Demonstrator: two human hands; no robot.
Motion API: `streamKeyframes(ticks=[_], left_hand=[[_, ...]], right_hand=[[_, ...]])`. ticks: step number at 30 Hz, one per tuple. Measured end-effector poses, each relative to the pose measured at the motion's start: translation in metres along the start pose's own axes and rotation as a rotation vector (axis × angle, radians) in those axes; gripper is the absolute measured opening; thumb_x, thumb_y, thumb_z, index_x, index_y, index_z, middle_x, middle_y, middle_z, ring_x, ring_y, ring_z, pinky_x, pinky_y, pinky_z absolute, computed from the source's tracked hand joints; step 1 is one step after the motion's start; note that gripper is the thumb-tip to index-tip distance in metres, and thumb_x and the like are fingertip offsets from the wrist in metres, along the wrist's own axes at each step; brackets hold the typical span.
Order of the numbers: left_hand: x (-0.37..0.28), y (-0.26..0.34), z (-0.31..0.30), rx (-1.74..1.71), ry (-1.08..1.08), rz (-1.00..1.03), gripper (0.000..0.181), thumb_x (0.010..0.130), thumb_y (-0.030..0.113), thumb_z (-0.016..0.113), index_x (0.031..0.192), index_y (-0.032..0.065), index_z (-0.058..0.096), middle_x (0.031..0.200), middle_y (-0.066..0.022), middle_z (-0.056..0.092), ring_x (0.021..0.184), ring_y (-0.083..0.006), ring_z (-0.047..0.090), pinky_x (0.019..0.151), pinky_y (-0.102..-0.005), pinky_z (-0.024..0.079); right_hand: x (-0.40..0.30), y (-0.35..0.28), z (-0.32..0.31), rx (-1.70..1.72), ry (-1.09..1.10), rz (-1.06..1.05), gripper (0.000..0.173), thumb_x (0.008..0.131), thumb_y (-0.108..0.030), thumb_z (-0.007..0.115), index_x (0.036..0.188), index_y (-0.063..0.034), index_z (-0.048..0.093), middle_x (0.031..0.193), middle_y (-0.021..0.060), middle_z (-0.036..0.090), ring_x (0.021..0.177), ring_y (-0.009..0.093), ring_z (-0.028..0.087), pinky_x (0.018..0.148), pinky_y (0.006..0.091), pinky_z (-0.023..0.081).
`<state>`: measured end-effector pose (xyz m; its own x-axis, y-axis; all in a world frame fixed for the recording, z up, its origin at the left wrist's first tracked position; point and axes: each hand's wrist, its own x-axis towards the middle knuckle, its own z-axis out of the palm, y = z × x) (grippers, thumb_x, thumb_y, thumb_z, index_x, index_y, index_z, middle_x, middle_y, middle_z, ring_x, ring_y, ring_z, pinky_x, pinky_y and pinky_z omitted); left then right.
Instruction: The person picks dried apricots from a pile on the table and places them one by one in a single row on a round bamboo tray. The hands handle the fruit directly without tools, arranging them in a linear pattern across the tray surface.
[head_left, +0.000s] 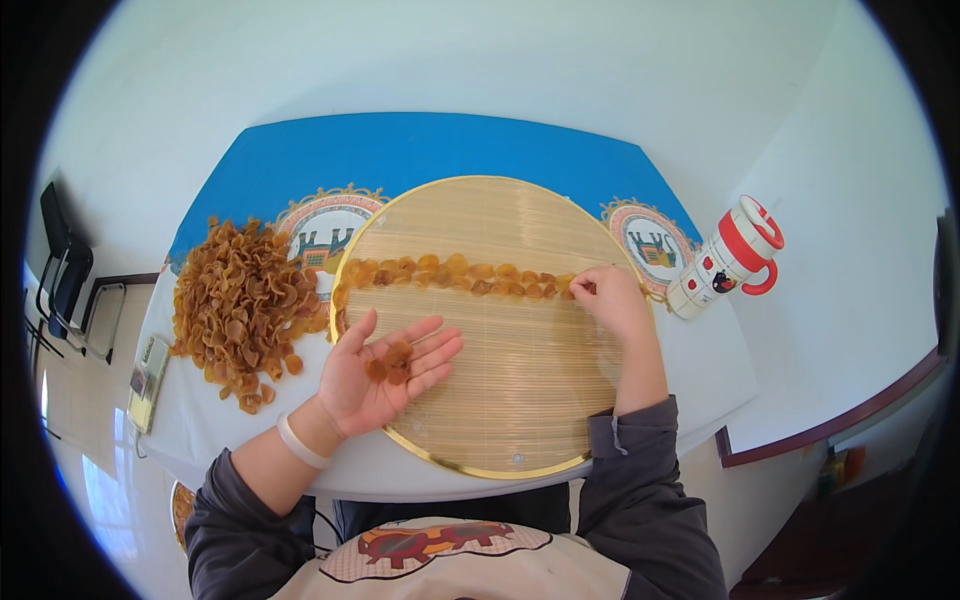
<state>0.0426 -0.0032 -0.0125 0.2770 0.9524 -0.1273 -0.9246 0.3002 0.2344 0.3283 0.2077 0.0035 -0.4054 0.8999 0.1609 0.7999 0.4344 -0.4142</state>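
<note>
My left hand (386, 367) lies palm up over the lower left of a round slatted mat with a gold rim (495, 360), fingers spread, with several thin amber-brown dried slices (396, 362) resting on the palm. At the right end of two rows of similar slices (457, 265), my right hand (604, 296) has thumb and forefinger pinched together on the mat, touching or beside the last slice; whether it grips one cannot be told. The rows run across the mat from its left rim. A large heap of the slices (236, 300) lies left of the mat.
A white and blue patterned cloth (442, 142) covers the table. A red and white lidded cup with a handle (724, 259) stands at the right. A phone in a clear case (148, 382) lies at the left edge. A black chair (67, 262) stands far left.
</note>
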Motion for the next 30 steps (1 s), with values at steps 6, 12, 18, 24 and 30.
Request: streamKeyframes(ticks=[6,12,18,24,30], left_hand=[[0.0,0.0,0.001,0.006,-0.001,0.005,0.072,0.104,0.051,0.032,0.147,-0.0073,0.032,0.151,-0.0289,0.035,0.141,-0.0372,0.038,0.116,-0.0465,0.037],[-0.001,0.0,0.004,0.071,0.009,0.012,0.071,0.105,0.049,0.028,0.148,-0.0069,0.029,0.151,-0.0268,0.035,0.141,-0.0356,0.039,0.116,-0.0439,0.037],[-0.001,-0.001,0.005,0.087,0.015,0.02,0.071,0.105,0.049,0.027,0.147,-0.0072,0.031,0.15,-0.0269,0.037,0.14,-0.0355,0.04,0.115,-0.0434,0.037],[-0.002,-0.001,0.006,0.092,0.016,0.02,0.071,0.105,0.05,0.027,0.147,-0.0073,0.033,0.149,-0.027,0.038,0.139,-0.0353,0.04,0.116,-0.043,0.037],[-0.002,0.0,0.003,0.048,0.008,0.015,0.073,0.104,0.052,0.032,0.146,-0.0065,0.033,0.15,-0.0287,0.036,0.14,-0.0368,0.039,0.116,-0.0457,0.037]], right_hand=[[0.0,-0.002,0.003,0.062,0.02,0.025,0.015,0.086,-0.019,0.069,0.088,-0.0057,0.075,0.092,0.0106,0.07,0.079,0.027,0.066,0.071,0.0373,0.052],[-0.002,-0.002,-0.004,0.113,-0.007,0.038,0.014,0.081,-0.015,0.075,0.093,-0.0065,0.075,0.092,0.0069,0.072,0.081,0.022,0.068,0.073,0.0345,0.053],[-0.002,0.003,-0.008,0.145,-0.097,0.103,0.019,0.078,-0.01,0.076,0.097,-0.0068,0.075,0.089,0.0058,0.073,0.081,0.018,0.069,0.072,0.0326,0.053],[0.001,0.007,-0.003,0.145,-0.16,0.086,0.015,0.08,-0.011,0.075,0.094,-0.0062,0.074,0.087,0.0068,0.073,0.08,0.019,0.069,0.072,0.0329,0.053],[0.001,0.003,-0.002,0.107,-0.163,0.082,0.014,0.082,-0.013,0.074,0.093,-0.0065,0.075,0.087,0.0077,0.074,0.08,0.021,0.069,0.073,0.0338,0.053]])
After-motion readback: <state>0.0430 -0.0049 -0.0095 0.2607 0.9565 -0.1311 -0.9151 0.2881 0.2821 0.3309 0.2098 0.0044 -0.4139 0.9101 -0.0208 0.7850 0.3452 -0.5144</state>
